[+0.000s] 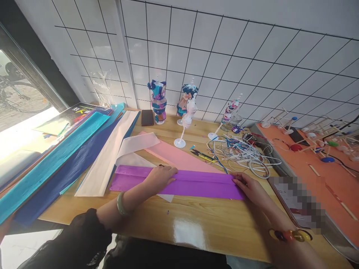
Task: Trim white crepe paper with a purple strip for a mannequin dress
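A long strip of purple paper [202, 188] lies across the table in front of me, its far edge folded over into a narrow band. My left hand [161, 179] rests over the fold left of the middle, fingers closed at the far edge and thumb on the near side. At the right end, my right hand [248, 186] pinches the folded edge between thumb and fingers. Under and behind the purple strip are a pink sheet [179, 155] and white paper [138, 144].
Blue strips [64, 147] and a cream strip [106, 157] lie at left. Small dressed mannequins [159, 101], a dark phone [147, 117] and a bare white mannequin [190, 114] stand or lie behind. To the right are a cutter [203, 154], tangled cords [249, 151] and an orange-topped table [308, 164].
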`<act>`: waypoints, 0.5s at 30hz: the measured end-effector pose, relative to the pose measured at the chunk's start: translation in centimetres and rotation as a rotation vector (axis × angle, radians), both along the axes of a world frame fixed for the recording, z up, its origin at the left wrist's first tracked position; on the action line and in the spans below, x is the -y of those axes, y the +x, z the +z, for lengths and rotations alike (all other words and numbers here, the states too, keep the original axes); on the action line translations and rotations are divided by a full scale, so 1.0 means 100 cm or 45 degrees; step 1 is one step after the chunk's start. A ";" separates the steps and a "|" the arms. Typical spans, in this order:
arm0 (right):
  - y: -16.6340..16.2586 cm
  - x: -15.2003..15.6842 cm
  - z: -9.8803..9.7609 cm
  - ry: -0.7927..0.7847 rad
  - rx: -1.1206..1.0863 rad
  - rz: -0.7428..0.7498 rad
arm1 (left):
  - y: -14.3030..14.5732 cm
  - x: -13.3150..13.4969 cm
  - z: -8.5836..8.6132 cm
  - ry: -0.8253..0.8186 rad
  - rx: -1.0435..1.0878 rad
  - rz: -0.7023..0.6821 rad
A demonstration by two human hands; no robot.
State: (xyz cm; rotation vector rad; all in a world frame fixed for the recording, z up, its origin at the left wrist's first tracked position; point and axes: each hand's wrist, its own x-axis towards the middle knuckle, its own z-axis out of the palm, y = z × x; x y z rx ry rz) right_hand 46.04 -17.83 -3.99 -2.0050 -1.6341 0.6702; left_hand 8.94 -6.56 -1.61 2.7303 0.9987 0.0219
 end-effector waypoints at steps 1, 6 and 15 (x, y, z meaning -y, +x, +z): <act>0.000 0.001 0.000 0.001 0.007 -0.009 | 0.001 0.000 -0.001 0.032 0.016 -0.033; 0.004 0.002 -0.004 -0.002 0.050 -0.023 | 0.008 0.004 -0.009 0.180 0.008 -0.331; 0.009 0.001 -0.009 0.017 0.081 -0.030 | 0.020 0.014 -0.015 0.283 -0.083 -0.320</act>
